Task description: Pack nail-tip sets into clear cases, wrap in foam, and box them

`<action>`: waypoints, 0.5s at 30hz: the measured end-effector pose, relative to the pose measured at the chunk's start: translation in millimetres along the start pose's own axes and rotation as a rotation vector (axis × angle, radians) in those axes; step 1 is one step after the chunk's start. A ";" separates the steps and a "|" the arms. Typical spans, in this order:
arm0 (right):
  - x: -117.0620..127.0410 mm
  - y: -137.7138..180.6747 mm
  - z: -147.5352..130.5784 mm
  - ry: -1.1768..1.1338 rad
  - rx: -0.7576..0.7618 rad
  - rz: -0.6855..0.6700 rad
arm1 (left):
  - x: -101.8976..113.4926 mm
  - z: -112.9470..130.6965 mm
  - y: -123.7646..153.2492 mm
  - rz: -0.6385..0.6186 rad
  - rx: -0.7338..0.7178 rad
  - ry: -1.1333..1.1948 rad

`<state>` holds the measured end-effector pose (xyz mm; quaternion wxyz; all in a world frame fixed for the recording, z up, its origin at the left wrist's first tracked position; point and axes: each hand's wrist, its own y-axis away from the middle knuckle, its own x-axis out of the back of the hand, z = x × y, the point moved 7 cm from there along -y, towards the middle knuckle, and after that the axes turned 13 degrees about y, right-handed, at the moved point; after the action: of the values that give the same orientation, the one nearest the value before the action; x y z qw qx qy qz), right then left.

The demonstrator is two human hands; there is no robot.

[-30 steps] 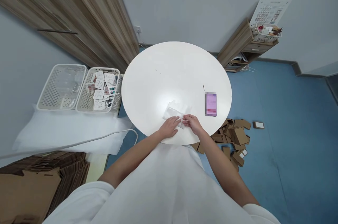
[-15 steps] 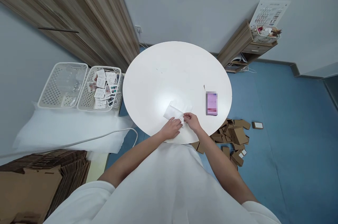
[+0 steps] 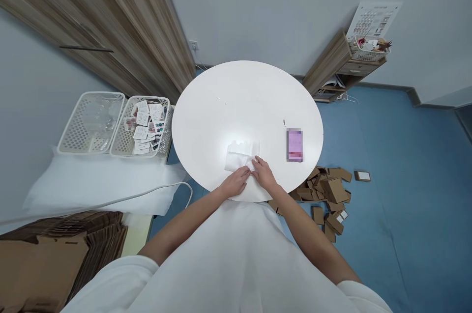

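A thin white wrapping sheet [image 3: 236,159], creased and partly folded over, lies near the front edge of the round white table [image 3: 243,92]. At its lower right edge my left hand [image 3: 236,183] pinches the sheet, with the fingers close together and curled. Just to the right, my right hand [image 3: 262,173] grips the fold, fingertips pressed on the sheet beside the left fingers. The two hands nearly touch. Whether anything lies inside the fold is hidden. A phone with a blurred pink screen [image 3: 294,145] rests on the table to the right of my hands.
On the left stand a white basket of printed cards [image 3: 142,128] and a basket with clear plastic pieces [image 3: 92,121]. Below them lie white sheets [image 3: 99,180] and stacked flat cardboard [image 3: 47,264]. Small brown boxes [image 3: 332,190] litter the floor at right.
The sheet has turned and shifted slightly left, its fold now running nearly level. My right hand has come left and down over the fold, closer to my left hand.
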<state>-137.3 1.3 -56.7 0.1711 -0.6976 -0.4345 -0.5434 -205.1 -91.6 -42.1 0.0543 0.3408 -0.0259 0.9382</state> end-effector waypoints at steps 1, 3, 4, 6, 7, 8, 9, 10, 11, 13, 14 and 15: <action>0.8 -4.4 -1.8 0.020 0.024 -0.025 | 0.7 -1.3 1.3 0.004 0.015 0.006; 2.0 -11.5 -6.1 0.064 0.059 -0.069 | 2.1 -2.9 4.3 0.022 0.052 0.031; 2.5 -14.2 -8.2 0.088 0.065 -0.085 | 2.8 -3.7 6.1 0.041 0.078 0.051; 3.2 -17.9 -11.9 0.127 0.063 -0.109 | 5.1 -8.5 11.9 0.123 0.177 0.104; 3.6 -19.0 -13.2 0.142 0.055 -0.118 | 7.4 -14.5 17.1 0.202 0.270 0.133; 3.9 -19.8 -14.2 0.152 0.045 -0.124 | 10.5 -23.0 25.0 0.308 0.392 0.168; 4.2 -20.2 -14.9 0.156 0.037 -0.130 | 13.4 -33.2 35.8 0.433 0.534 0.214; 4.4 -20.4 -15.4 0.154 0.031 -0.135 | 14.9 -43.6 48.5 0.560 0.675 0.276; 4.7 -20.4 -15.6 0.149 0.025 -0.140 | 14.4 -53.2 61.0 0.674 0.797 0.353; 5.2 -20.4 -15.5 0.129 0.020 -0.149 | 9.0 -69.1 77.8 0.821 0.962 0.524; 5.5 -20.5 -15.3 0.116 0.018 -0.151 | 6.0 -75.4 80.9 0.851 1.006 0.597; 5.9 -20.6 -15.0 0.103 0.015 -0.153 | 4.0 -80.6 81.1 0.869 1.032 0.650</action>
<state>-162.6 4.7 -50.9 0.1565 -0.6322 -0.4810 -0.5869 -269.2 -164.9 -102.2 -0.4831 -0.0123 0.3024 0.8216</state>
